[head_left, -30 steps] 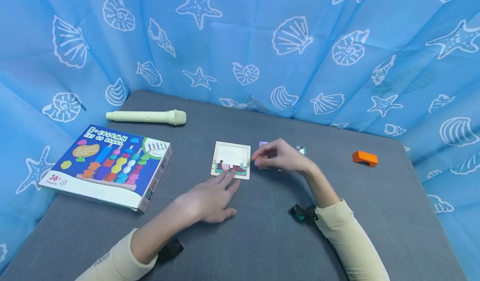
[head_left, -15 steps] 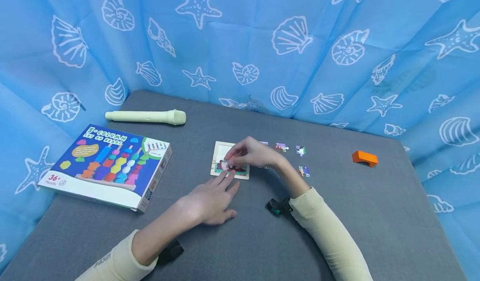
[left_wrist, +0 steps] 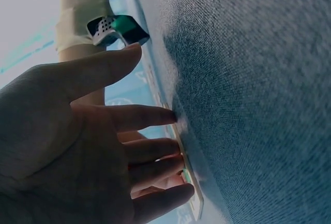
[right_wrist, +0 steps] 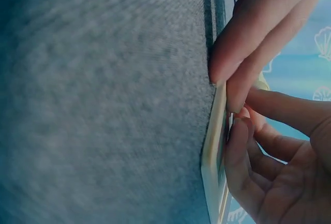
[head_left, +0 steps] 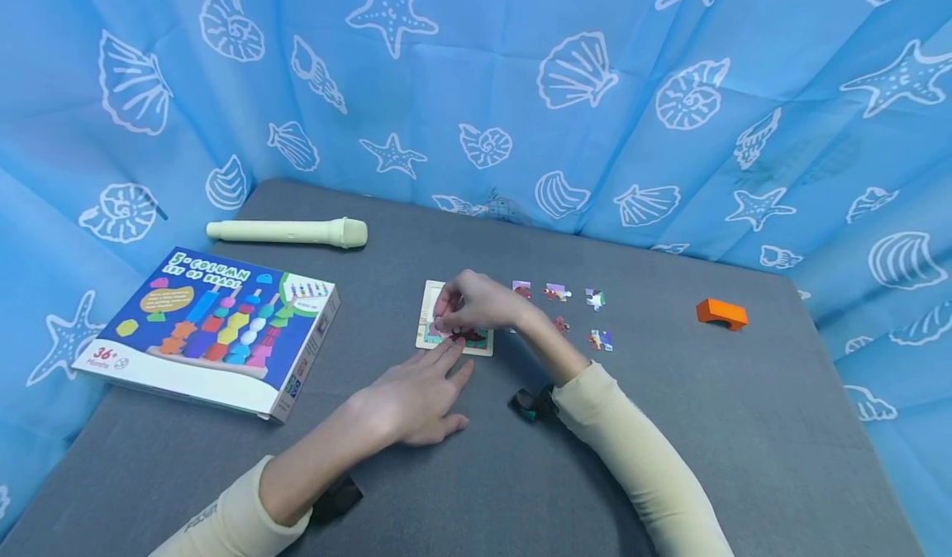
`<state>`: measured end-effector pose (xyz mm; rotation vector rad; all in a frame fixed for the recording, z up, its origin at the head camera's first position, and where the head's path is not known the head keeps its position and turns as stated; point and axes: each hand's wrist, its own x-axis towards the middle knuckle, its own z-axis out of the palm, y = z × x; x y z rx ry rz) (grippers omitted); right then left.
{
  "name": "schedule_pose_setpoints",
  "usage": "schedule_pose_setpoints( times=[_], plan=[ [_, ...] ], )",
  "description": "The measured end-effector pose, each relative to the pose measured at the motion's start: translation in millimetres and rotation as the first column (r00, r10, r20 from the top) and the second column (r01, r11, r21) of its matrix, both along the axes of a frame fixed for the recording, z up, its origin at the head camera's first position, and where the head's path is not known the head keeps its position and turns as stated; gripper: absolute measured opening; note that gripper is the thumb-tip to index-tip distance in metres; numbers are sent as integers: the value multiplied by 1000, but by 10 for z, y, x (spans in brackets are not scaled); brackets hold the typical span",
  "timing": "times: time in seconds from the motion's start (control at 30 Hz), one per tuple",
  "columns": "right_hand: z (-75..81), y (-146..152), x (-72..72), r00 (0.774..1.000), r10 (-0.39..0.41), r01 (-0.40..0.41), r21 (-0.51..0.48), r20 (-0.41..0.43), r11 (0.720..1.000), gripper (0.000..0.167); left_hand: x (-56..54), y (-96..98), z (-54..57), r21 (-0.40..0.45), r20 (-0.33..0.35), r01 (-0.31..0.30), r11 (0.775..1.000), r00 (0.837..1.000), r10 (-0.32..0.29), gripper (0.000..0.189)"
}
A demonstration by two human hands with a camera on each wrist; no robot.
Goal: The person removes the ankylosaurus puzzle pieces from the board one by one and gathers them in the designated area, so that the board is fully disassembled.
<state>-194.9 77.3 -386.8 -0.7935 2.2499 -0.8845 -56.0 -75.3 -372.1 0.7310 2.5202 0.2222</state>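
Observation:
A small square puzzle tray (head_left: 422, 319) lies on the grey table, with dark red and green pieces along its near side. My left hand (head_left: 409, 400) rests palm down before it, fingers spread and straight, fingertips on the tray's near edge. Over the tray my right hand (head_left: 479, 301) pinches a small pinkish puzzle piece (head_left: 438, 324) at the near left part of the recess. Its fingers cover most of that piece. In the right wrist view, my thumb and fingers meet low over the tray beside the left fingertips.
Several loose puzzle pieces (head_left: 556, 292) lie right of the tray. An orange arch block (head_left: 722, 314) sits farther right. At left are a bead-set box (head_left: 211, 326) and a pale green toy microphone (head_left: 286, 232). A blue shell-print curtain (head_left: 476, 86) hangs behind the table.
My right hand has moved left from beside the loose pieces to over the tray, bringing the puzzle piece down at its left part. The left hand has stayed in place.

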Motion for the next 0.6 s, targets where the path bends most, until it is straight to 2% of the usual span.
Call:
schedule_pose_setpoints(
  times=[0.37, 0.6],
  plan=[
    [32, 125, 35, 999, -30, 25, -161, -31, 987, 6, 2, -10, 7, 1, -17, 8, 1000, 1000, -8, 75],
    [97, 427, 90, 996, -83, 78, -176, -21, 981, 7, 11, -5, -8, 7, -49, 7, 1000, 999, -7, 73]
  ],
)
